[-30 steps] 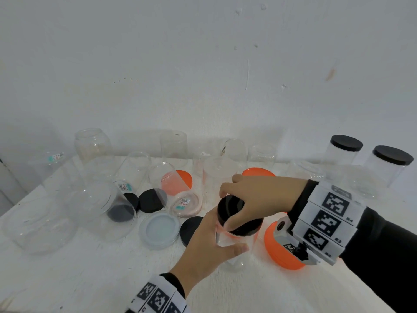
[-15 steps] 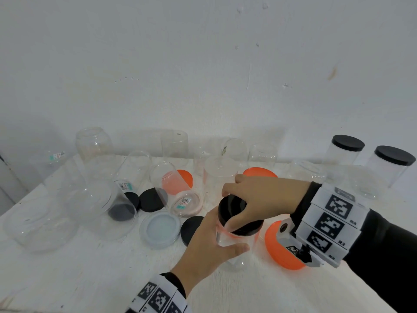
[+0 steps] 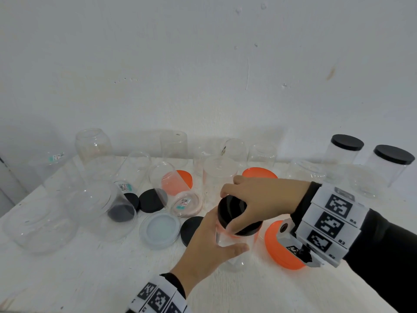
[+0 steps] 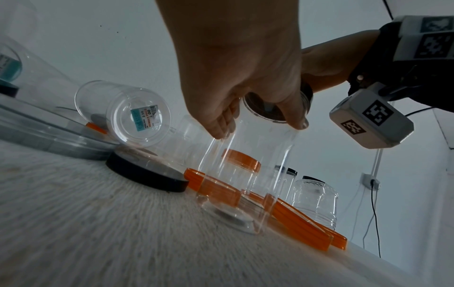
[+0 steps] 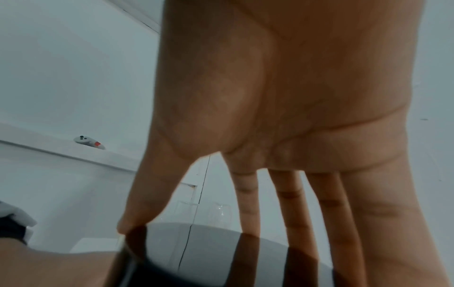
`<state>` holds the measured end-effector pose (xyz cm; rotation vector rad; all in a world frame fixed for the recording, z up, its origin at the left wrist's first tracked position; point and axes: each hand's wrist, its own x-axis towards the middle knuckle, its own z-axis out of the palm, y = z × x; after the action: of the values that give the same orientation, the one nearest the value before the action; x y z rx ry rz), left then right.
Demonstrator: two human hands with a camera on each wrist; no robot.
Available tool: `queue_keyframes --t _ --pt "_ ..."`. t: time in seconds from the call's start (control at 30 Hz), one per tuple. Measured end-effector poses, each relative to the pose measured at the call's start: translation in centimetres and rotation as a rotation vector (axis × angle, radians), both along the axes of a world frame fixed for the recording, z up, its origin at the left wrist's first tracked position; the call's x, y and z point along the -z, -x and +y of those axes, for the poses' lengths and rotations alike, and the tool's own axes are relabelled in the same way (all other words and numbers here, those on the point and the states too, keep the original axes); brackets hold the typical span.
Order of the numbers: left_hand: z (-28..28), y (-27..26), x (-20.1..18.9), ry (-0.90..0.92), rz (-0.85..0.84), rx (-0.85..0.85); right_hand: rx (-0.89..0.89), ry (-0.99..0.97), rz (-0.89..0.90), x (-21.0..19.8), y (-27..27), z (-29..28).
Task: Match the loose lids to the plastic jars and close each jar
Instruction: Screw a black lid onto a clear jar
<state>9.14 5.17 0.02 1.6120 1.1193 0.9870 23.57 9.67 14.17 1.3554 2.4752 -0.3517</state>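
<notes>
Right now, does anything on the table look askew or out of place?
Yes: several clear jars lie tipped on their sides, such as the labelled jar over an orange lid. No spills or damage show.

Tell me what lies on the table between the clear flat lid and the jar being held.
A loose black lid lies flat between the clear flat lid and the held jar, in the head view.

Clear glossy plastic jar (image 4: 245,165), matt black lid (image 3: 232,211), glossy orange lid (image 3: 279,249), rough white tabletop (image 3: 90,279)

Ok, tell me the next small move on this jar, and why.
Probably keep twisting the black lid with the right hand while the left hand steadies the jar: the lid already sits on the mouth, both hands grip, the jar stands upright.
</notes>
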Motion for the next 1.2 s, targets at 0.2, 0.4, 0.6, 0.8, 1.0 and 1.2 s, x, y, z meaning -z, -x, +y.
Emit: queue_keyframes --t 0.2,0.4,0.6,0.8,1.0,1.2 --pt "0.0 0.0 0.1 -0.008 0.018 -0.006 -0.005 0.067 0.027 -0.2 -0.3 -0.1" --pt "0.0 0.0 0.1 -0.008 0.018 -0.017 -0.028 0.055 0.032 -0.1 -0.4 0.0" --pt "-0.1 0.0 -0.3 0.004 -0.010 0.003 0.049 -0.078 0.047 1.2 -0.2 -0.3" --pt "-0.1 0.0 -0.2 0.004 -0.020 -0.009 -0.056 0.076 0.084 0.0 -0.8 -0.6" --pt "-0.1 -0.1 0.0 0.014 -0.029 -0.009 -0.022 -0.022 0.027 0.5 -0.2 -0.7" --pt "-0.2 0.0 -0.1 0.001 -0.006 -0.019 0.027 -0.043 0.026 0.7 0.1 -0.5"
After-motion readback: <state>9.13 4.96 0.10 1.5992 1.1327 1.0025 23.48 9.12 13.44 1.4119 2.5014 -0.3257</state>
